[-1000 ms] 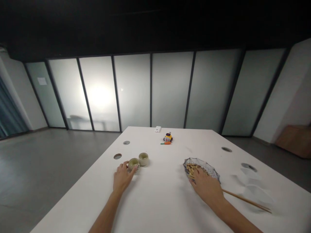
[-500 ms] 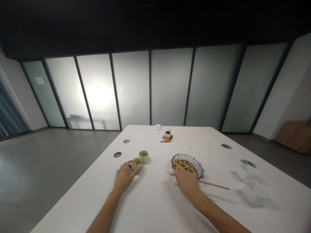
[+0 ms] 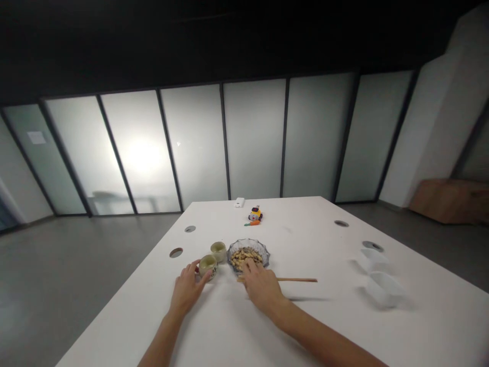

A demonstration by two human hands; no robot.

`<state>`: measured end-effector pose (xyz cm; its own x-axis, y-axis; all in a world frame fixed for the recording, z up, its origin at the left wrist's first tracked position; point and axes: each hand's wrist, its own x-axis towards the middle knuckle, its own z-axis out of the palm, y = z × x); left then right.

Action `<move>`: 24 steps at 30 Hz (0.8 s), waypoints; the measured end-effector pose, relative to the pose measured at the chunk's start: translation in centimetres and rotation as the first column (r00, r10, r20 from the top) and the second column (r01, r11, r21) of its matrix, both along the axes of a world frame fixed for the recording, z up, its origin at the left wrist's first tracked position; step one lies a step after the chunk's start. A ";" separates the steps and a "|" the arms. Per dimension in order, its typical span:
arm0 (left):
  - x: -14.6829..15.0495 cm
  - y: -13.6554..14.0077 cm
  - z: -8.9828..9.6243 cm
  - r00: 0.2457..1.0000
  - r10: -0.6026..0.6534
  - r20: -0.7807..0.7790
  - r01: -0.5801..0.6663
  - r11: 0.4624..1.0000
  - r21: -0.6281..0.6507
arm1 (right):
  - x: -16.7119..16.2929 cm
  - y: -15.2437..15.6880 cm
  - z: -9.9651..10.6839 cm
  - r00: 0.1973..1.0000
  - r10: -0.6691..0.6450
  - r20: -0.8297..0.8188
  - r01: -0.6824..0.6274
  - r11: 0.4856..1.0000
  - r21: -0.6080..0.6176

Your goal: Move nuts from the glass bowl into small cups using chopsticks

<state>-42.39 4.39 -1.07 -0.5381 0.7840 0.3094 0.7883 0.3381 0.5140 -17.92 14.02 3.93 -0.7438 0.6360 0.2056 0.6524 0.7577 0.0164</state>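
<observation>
Plainly, glass bowl (image 3: pixel 264 254) holds peanuts (image 3: pixel 241 256) (greenish cup (image 3: pixel 219 253) just beside).

Single head view, worn on the person, looking forward and down from above the near end of the white table (image 3: pixel 214 331). Faces lengthwise along the tabletop toward the frosted glass panels (image 3: pixel 254 137), which run across well beyond the table's far edge. High enough to see down into the glass bowl (image 3: pixel 264 253). Left hand (image 3: pixel 187 289) and right hand (image 3: pixel 263 289) are near, below centre, forearms entering from the bottom edge. Wide coverage: dark ceiling (image 3: pixel 229 41) fills the top, grey floor (image 3: pixel 114 260) shows both sides. Slight tilt, panel tops rising rightward. Near table end cut off
</observation>
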 end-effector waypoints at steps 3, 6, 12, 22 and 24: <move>-0.8 0.1 -0.4 1.000 -0.005 -0.009 0.005 1.000 0.015 | 4.7 0.5 1.4 0.994 -0.101 -0.051 0.103 0.994 0.036; -1.6 0.2 -0.8 0.999 -0.033 0.018 0.032 0.998 0.050 | 12.1 2.3 2.8 0.924 -0.380 -0.033 0.381 0.920 0.088; -2.1 0.2 -0.9 0.993 -0.029 0.111 0.008 0.982 0.187 | 25.6 7.5 2.7 0.706 -0.708 0.021 0.706 0.706 0.045; -0.7 -1.4 1.7 0.989 0.058 0.139 -0.119 0.866 0.485 | 26.6 7.9 0.4 0.777 -0.620 0.113 0.630 0.768 -0.114; 1.7 -2.6 2.8 0.999 0.031 0.031 -0.043 0.838 0.544 | 24.1 5.6 0.7 0.850 -0.516 0.110 0.527 0.837 -0.148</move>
